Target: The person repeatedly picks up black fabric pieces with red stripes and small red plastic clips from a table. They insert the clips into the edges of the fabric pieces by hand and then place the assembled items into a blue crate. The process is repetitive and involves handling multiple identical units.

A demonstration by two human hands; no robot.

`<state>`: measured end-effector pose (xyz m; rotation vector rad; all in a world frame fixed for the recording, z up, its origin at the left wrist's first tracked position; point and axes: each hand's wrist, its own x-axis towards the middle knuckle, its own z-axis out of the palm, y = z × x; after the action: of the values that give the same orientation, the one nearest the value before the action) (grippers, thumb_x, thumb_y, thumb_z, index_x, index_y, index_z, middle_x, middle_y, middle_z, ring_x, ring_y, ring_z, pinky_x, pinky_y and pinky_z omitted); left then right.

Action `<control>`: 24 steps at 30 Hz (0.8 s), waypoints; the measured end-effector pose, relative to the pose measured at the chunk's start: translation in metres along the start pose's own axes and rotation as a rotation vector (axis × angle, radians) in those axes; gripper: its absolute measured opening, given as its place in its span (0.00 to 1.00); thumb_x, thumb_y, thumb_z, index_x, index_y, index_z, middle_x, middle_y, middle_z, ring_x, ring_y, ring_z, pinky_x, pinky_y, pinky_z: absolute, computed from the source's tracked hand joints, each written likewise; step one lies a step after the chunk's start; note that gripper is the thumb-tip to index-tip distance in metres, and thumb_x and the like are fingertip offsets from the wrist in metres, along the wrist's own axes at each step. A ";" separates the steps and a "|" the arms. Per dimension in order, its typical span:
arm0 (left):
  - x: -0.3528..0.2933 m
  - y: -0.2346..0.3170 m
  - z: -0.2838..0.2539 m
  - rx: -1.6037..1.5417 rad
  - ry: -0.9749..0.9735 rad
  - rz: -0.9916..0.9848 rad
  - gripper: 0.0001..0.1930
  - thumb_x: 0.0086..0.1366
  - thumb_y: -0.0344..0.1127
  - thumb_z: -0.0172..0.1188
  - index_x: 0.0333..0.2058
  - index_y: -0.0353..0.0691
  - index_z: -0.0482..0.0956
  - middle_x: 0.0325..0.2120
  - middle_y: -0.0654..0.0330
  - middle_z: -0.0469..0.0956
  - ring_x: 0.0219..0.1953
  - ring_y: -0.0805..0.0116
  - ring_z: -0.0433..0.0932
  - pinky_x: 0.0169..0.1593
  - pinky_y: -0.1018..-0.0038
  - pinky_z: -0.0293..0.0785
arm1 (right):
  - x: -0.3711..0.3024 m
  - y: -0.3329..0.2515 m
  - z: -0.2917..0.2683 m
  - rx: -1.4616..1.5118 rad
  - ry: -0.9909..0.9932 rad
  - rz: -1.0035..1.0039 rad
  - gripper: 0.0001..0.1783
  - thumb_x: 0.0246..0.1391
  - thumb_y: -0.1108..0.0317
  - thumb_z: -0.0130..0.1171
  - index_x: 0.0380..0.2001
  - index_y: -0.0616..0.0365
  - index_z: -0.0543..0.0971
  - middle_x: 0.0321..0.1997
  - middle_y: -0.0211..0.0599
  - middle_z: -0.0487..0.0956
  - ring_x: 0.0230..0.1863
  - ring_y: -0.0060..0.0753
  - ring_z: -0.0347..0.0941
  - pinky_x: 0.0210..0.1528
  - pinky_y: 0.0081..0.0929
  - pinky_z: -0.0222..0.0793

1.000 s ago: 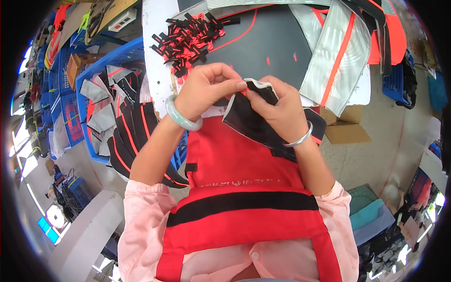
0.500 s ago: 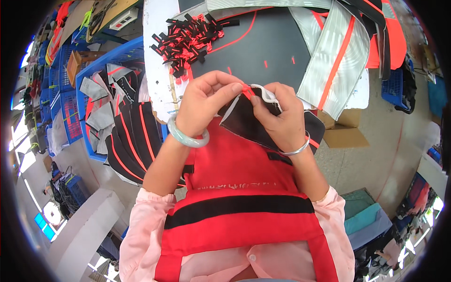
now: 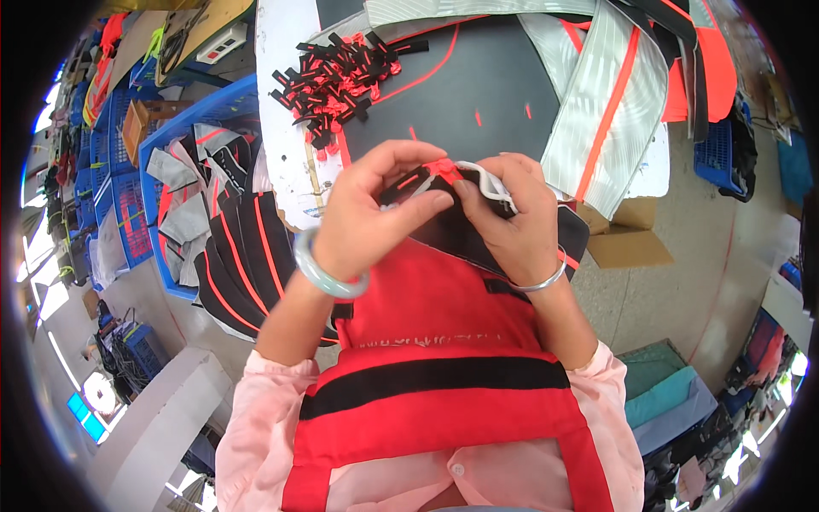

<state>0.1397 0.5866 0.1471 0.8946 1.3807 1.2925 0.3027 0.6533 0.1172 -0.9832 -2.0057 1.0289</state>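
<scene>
Over the near edge of the table, a black fabric piece [image 3: 452,230] with a white edging [image 3: 490,183] hangs from my right hand [image 3: 516,213], whose thumb and fingers pinch its upper edge. Bright red cord [image 3: 442,169] bunches at that edge, by the right thumb. My left hand [image 3: 367,205] curls around a small black tab [image 3: 409,182] with a red line on it, beside the cord. The left fingertips rest above the red cord; the thumb lies lower, across the fabric. Folds and fingers hide where cord and fabric join.
A pile of black tabs with red cords [image 3: 337,85] lies on the white table [image 3: 286,171], next to a dark panel [image 3: 461,85]. Grey striped panels [image 3: 610,111] lie right. A blue basket [image 3: 158,256] of cut pieces stands left, an opened cardboard box [image 3: 627,243] beneath at right.
My left thumb has moved down off the red cord, and the left hand has opened somewhat and dropped slightly. A black tab now shows within it. The right hand keeps its pinch.
</scene>
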 end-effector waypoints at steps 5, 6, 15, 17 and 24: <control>-0.010 -0.014 0.013 -0.021 0.062 0.144 0.12 0.62 0.19 0.59 0.45 0.31 0.79 0.37 0.61 0.77 0.41 0.75 0.77 0.48 0.80 0.72 | -0.006 -0.003 -0.010 0.966 -0.066 0.606 0.05 0.54 0.71 0.63 0.33 0.60 0.79 0.33 0.28 0.79 0.34 0.19 0.71 0.39 0.22 0.68; -0.011 -0.014 0.013 -0.023 0.040 0.173 0.12 0.62 0.19 0.59 0.45 0.31 0.79 0.36 0.62 0.77 0.41 0.75 0.77 0.47 0.80 0.72 | -0.008 0.000 -0.011 1.177 -0.028 0.674 0.05 0.55 0.72 0.62 0.34 0.61 0.79 0.35 0.27 0.78 0.34 0.16 0.70 0.39 0.20 0.68; -0.010 -0.003 0.013 0.368 -0.031 0.408 0.17 0.53 0.15 0.60 0.42 0.36 0.83 0.31 0.57 0.78 0.31 0.68 0.77 0.34 0.76 0.73 | 0.002 -0.005 -0.038 0.607 -0.337 0.284 0.06 0.46 0.80 0.57 0.28 0.60 0.72 0.36 0.29 0.74 0.36 0.18 0.66 0.39 0.17 0.63; -0.009 -0.004 0.015 0.405 -0.031 0.435 0.18 0.52 0.15 0.60 0.41 0.36 0.84 0.31 0.57 0.79 0.30 0.66 0.78 0.33 0.75 0.74 | 0.001 -0.004 -0.036 0.565 -0.303 0.266 0.08 0.42 0.81 0.59 0.28 0.62 0.73 0.34 0.32 0.75 0.34 0.21 0.69 0.37 0.20 0.65; -0.012 -0.004 0.017 0.534 -0.036 0.544 0.19 0.53 0.14 0.60 0.43 0.37 0.83 0.31 0.56 0.78 0.30 0.65 0.78 0.33 0.75 0.74 | -0.005 0.001 -0.030 0.400 -0.184 0.097 0.11 0.38 0.83 0.60 0.28 0.63 0.73 0.32 0.37 0.76 0.31 0.32 0.72 0.35 0.24 0.69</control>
<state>0.1597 0.5785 0.1463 1.7407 1.5425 1.2988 0.3298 0.6597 0.1292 -0.7962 -1.8033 1.5496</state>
